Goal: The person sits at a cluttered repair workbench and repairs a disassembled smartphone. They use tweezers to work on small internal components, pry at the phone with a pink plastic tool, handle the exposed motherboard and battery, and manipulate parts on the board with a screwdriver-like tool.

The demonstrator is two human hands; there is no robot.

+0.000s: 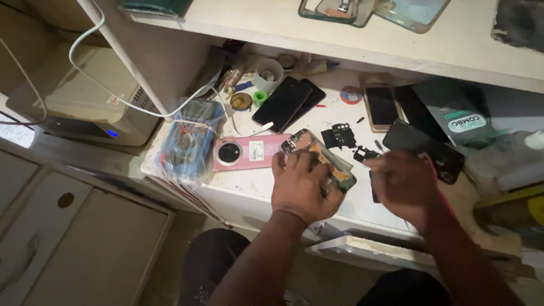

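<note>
Both hands are working over an opened phone at the front edge of a white bench.

Left hand [303, 187] is pressing down on the opened phone [326, 158], fingers curled over its frame; right hand [405, 184] is hovering blurred just beside it, its grip impossible to tell. Pink back cover [249, 152] is lying to the left.

The left hand [303, 187] covers the near half of the opened phone [323, 156], so its lower end is hidden. The right hand [405, 184] is motion-blurred at centre right; whatever its fingers pinch cannot be made out. At the top edge, a phone frame [340, 11] is cut off.
</note>
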